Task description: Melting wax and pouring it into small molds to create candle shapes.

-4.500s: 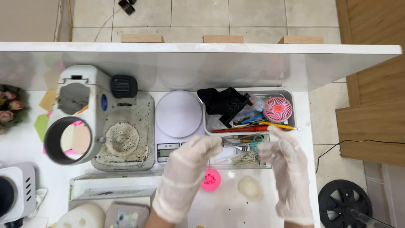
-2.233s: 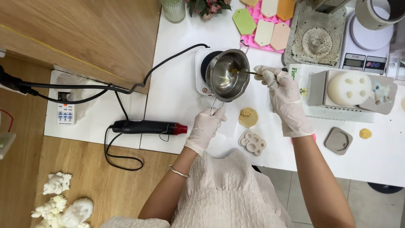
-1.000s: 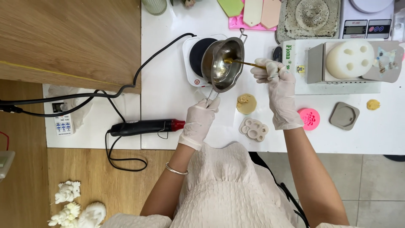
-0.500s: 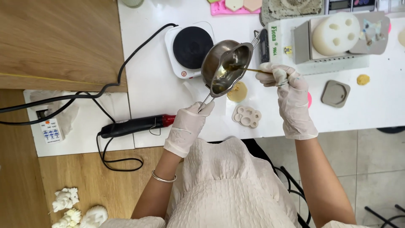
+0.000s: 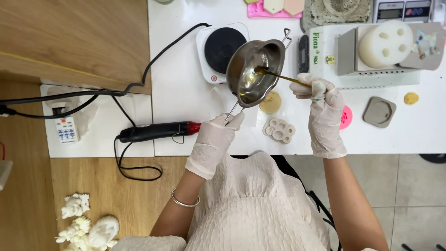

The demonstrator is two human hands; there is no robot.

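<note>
Nearest the camera, a cream textured garment fills the lower middle, with grey floor tiles to its right and wood-look flooring to its left, where a few white moulded figures (image 5: pixel 88 225) lie. Both gloved hands reach up from there onto a white tabletop (image 5: pixel 186 93). The left hand (image 5: pixel 214 139) is clenched around the thin wire handle of a steel melting pot (image 5: pixel 254 72), holding it tilted in the air above the table, just right of a small electric hotplate (image 5: pixel 225 46) and partly over a pale yellow disc (image 5: pixel 271 102). The right hand (image 5: pixel 323 109) pinches a slim golden stirring tool (image 5: pixel 278 77), whose tip dips into the liquid in the pot. Beside the left hand lies a black heat gun (image 5: pixel 155 131) with a red nozzle, its cord looping off the table edge. Between the hands sits a beige paw-shaped mould (image 5: pixel 278 130); a pink mould (image 5: pixel 345 117) peeps from behind the right wrist, with a grey hexagonal mould (image 5: pixel 379 111) and a small yellow lump (image 5: pixel 411 98) further right. On a lower white shelf to the left rests a small white remote (image 5: pixel 66 129) with blue buttons. Farther back stands a long white box (image 5: pixel 325 56) with green lettering down its end, carrying a round white mould (image 5: pixel 385 44). At the far edge lie pastel tag shapes on a pink tray (image 5: pixel 274 7).
</note>
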